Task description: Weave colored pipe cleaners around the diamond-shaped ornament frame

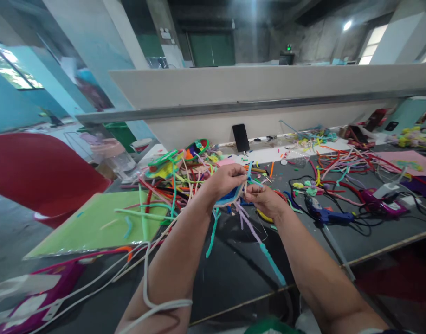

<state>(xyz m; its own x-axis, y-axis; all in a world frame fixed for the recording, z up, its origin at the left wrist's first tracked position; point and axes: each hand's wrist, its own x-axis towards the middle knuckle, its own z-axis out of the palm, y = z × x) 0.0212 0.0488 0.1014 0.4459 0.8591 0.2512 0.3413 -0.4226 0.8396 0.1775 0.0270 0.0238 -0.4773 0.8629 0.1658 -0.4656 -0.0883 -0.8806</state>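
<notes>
Over the middle of the dark table, my left hand (224, 183) is closed on a blue craft piece (230, 198) with a pale edge. Close beside it on the right, my right hand (263, 198) pinches a thin pale strip at the edge of the same piece. A light blue pipe cleaner (249, 170) sticks up between the fingers. Below the hands hang a teal pipe cleaner (212, 236) and a lilac one (249, 225) that ends in a teal tip (274, 265). My fingers hide much of the piece.
A heap of coloured pipe cleaners (164, 185) lies left of my hands, by a green sheet (91, 222). To the right are a blue glue gun (327, 214) and a magenta power strip (383, 204) with cables. A phone (241, 138) leans on the divider. White cable (164, 305) crosses my left forearm.
</notes>
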